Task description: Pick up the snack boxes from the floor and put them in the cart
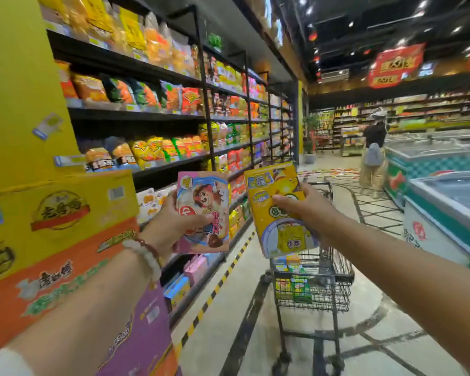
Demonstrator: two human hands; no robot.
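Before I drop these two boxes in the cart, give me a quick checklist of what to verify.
1. Left hand grips the pink box: ok.
2. Right hand grips the yellow box: ok.
3. Boxes over the cart: not ok; the yellow box is held above its near end, the pink box is off to the left over the floor.
4. Room in the cart: ok; boxes already lie in it, with space above them.
5. Cart standing steady: cannot tell.
6. Aisle near the cart clear of people: ok; one person stands far down by the freezers.
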